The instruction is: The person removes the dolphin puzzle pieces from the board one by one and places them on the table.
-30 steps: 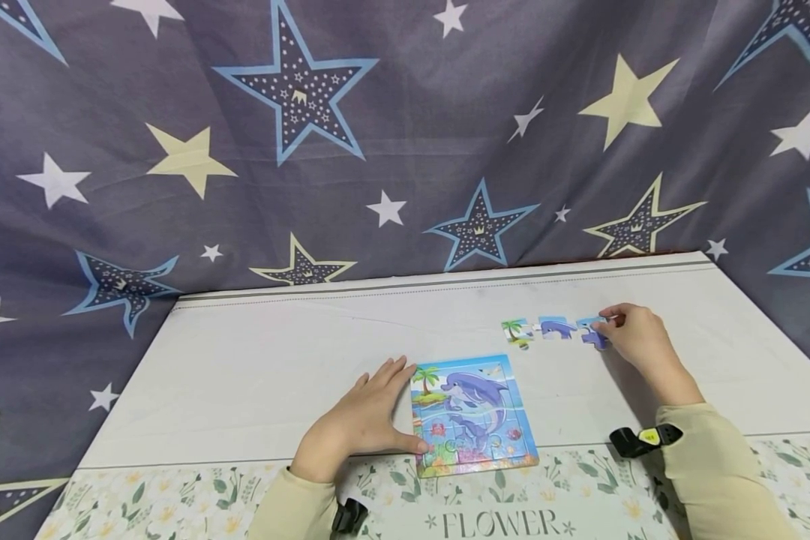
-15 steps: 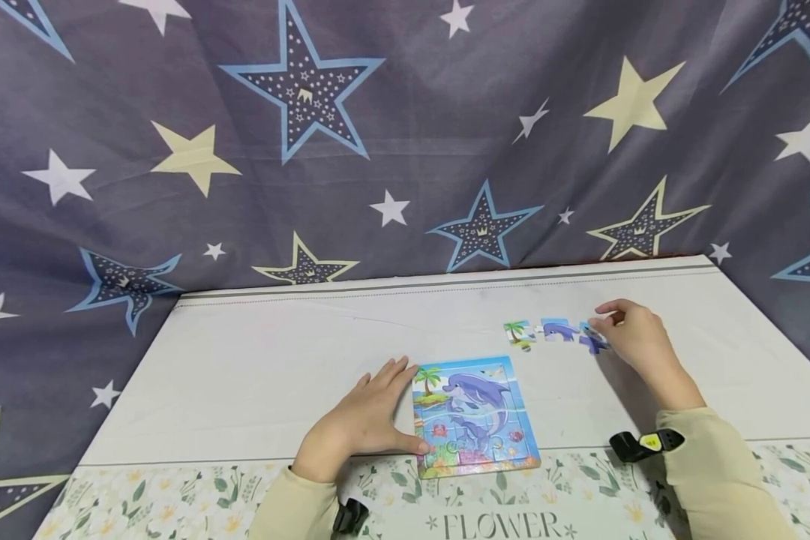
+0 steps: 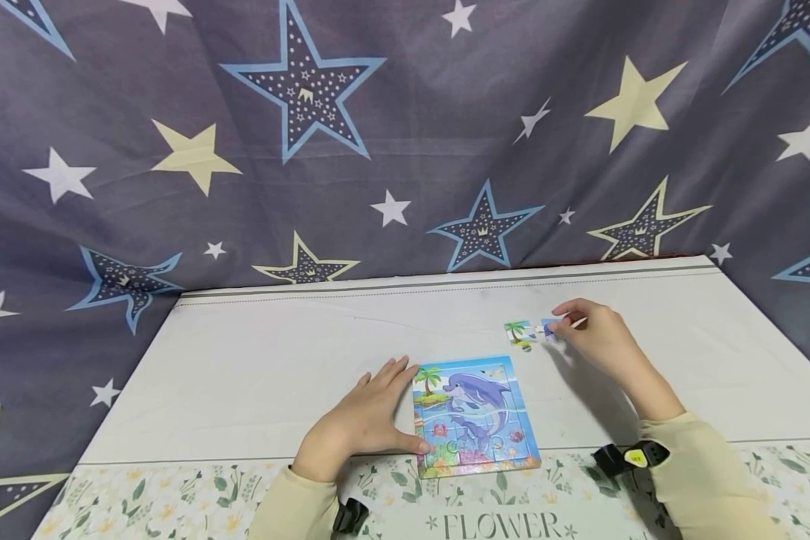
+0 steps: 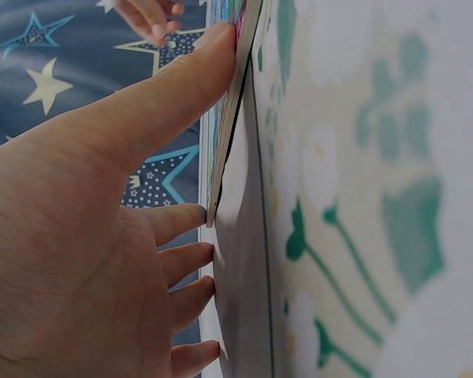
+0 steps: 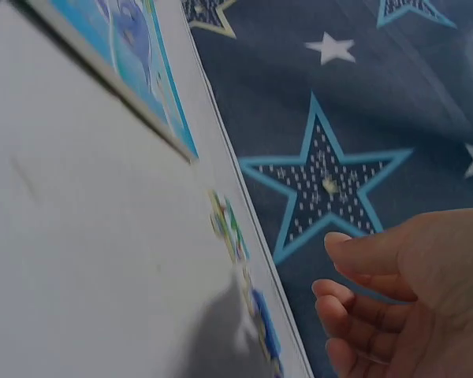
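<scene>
A square dolphin jigsaw puzzle point(image 3: 475, 412) lies on the table. My left hand point(image 3: 361, 421) spreads along its left side, the thumb point(image 4: 213, 59) on the lower left border and the fingertips point(image 4: 193, 214) by the upper corner. Beyond the puzzle's upper right lies a palm-tree puzzle piece point(image 3: 517, 331). Beside it a blue dolphin piece point(image 3: 548, 328) is partly covered by my right hand point(image 3: 601, 337). In the right wrist view, that hand's fingers are loosely bent, with nothing seen between them. The third piece is hidden by the hand in the head view.
A white tablecloth point(image 3: 277, 375) with a flowered front band point(image 3: 209, 495) covers the table. Behind it hangs a dark star-patterned curtain point(image 3: 405, 135). Each wrist wears a black strap.
The right hand has moved left from the third dolphin piece to over the middle one. The left hand and the puzzle have stayed in place.
</scene>
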### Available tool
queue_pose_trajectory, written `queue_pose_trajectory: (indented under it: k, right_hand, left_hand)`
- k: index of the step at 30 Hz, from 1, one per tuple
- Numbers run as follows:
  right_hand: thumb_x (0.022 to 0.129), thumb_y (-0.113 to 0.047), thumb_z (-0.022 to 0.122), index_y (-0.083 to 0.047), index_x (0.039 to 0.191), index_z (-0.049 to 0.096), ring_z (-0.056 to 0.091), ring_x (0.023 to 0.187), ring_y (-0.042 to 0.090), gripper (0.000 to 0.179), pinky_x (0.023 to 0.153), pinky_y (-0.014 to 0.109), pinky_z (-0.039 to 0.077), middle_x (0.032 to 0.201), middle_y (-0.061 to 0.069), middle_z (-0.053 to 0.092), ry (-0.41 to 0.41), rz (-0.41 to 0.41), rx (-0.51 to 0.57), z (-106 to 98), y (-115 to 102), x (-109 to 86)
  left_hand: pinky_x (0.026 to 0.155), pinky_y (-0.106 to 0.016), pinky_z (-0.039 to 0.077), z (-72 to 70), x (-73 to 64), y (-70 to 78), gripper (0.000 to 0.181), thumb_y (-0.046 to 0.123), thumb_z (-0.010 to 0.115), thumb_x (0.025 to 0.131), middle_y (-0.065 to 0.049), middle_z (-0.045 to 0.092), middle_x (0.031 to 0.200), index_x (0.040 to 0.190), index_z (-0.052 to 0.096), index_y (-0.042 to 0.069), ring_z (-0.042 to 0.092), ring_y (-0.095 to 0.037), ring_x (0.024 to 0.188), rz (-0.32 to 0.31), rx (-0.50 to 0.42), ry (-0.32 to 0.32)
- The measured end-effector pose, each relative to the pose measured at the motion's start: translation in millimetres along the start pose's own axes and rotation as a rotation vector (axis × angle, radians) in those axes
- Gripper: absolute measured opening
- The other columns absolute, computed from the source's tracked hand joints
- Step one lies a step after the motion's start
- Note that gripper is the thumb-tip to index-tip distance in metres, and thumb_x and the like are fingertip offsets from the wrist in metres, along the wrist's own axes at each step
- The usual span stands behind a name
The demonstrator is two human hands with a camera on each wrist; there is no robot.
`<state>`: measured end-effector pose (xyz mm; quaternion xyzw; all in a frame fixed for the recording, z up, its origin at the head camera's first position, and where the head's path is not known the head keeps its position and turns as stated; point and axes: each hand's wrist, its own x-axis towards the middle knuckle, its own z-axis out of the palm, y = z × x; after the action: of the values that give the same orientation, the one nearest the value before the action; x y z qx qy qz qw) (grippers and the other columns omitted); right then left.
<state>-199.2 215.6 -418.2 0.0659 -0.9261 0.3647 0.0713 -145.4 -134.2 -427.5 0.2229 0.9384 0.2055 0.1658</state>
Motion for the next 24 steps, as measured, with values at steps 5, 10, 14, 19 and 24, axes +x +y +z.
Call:
queue_pose_trajectory:
  k: [5,10,14,19,24]
  right_hand:
    - [0.091,-0.014,0.073,0.003,0.108,0.068,0.064,0.076,0.022,0.025,0.063,0.032,0.048,0.083,0.007,0.066,-0.024,-0.018,0.015,7.9,-17.1,-2.9]
    - [0.091,-0.012,0.073,0.002,0.107,0.068,0.059,0.07,0.018,0.022,0.056,0.029,0.044,0.081,0.003,0.066,-0.063,-0.045,0.035,17.4,-33.6,-7.2]
    - [0.09,-0.013,0.073,0.001,0.108,0.069,0.058,0.068,0.015,0.023,0.057,0.028,0.045,0.081,0.001,0.065,-0.098,-0.06,0.048,26.0,-44.6,-11.5]
    - [0.09,-0.01,0.073,0.001,0.108,0.069,0.057,0.068,0.014,0.021,0.058,0.028,0.047,0.081,0.001,0.064,-0.137,-0.097,0.077,37.4,-57.1,-17.9]
    - [0.09,-0.01,0.073,-0.003,0.106,0.069,0.056,0.068,0.014,0.017,0.055,0.029,0.046,0.081,0.0,0.062,-0.186,-0.101,0.089,46.4,-69.3,-25.4]
  left_hand:
    - [0.119,-0.056,0.013,-1.2,0.0,0.5,0.115,0.06,0.082,0.07,-0.012,0.019,0.163,0.157,0.028,0.008,0.015,-0.03,0.15,0.003,-0.009,-0.002]
    - [0.12,-0.055,0.014,-1.8,-0.3,0.9,0.115,0.06,0.082,0.069,-0.011,0.019,0.164,0.157,0.028,0.009,0.014,-0.028,0.15,-0.007,-0.006,-0.004]
    - [0.12,-0.054,0.013,-1.5,-0.5,0.8,0.114,0.059,0.082,0.07,-0.01,0.019,0.164,0.157,0.028,0.01,0.014,-0.027,0.151,-0.015,0.003,-0.008]
    - [0.12,-0.055,0.013,-0.5,-0.5,-0.3,0.114,0.058,0.082,0.07,-0.01,0.018,0.164,0.157,0.027,0.01,0.014,-0.027,0.151,-0.014,0.007,-0.009]
    - [0.119,-0.055,0.014,0.2,0.4,-0.4,0.114,0.059,0.082,0.069,-0.01,0.019,0.164,0.157,0.028,0.009,0.014,-0.028,0.15,-0.01,-0.003,-0.004]
